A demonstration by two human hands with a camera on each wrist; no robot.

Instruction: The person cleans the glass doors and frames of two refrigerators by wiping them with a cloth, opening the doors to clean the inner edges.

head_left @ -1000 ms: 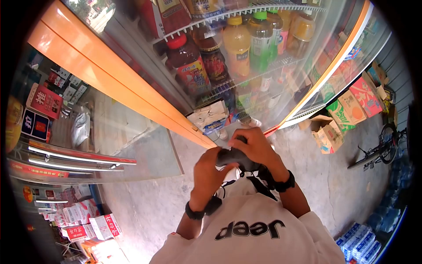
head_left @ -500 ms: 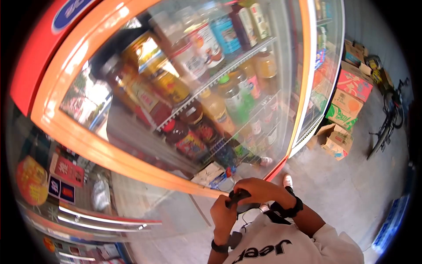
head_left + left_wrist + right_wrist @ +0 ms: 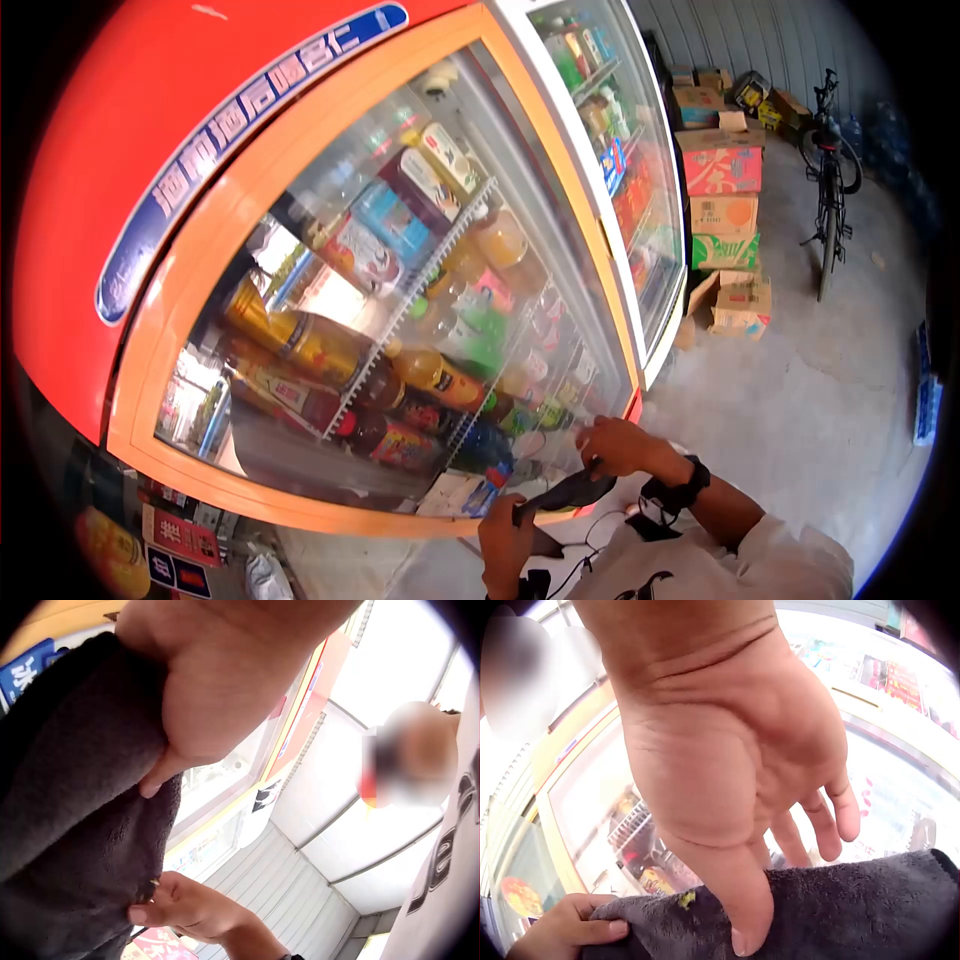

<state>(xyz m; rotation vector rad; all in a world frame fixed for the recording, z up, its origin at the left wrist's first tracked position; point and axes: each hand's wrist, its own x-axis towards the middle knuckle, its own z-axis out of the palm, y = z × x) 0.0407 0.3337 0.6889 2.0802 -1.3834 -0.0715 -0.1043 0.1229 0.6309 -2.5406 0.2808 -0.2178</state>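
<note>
A dark grey, fuzzy cloth (image 3: 570, 495) is stretched between my two hands in front of the glass-doored drinks fridge (image 3: 575, 170). My left hand (image 3: 507, 540) pinches one end of the cloth, its thumb lying over the fabric in the left wrist view. The other end is gripped by my right hand (image 3: 625, 447), with the thumb on the near face of the cloth (image 3: 855, 907). The right hand's other fingers reach behind it and are partly hidden. A small yellow-green speck (image 3: 687, 900) sticks to the cloth near its upper edge.
Bottled drinks (image 3: 430, 375) stand on wire shelves behind the glass. Stacked cartons (image 3: 725, 215) and an open cardboard box (image 3: 740, 303) are beyond the second fridge (image 3: 655, 230). A bicycle (image 3: 828, 190) stands on the concrete floor at the right. Signs (image 3: 180, 535) appear at lower left.
The head view has lifted and turned, bringing the fridge's red top into sight. My hands have moved apart, and the cloth that was bunched between them is now spread out.
</note>
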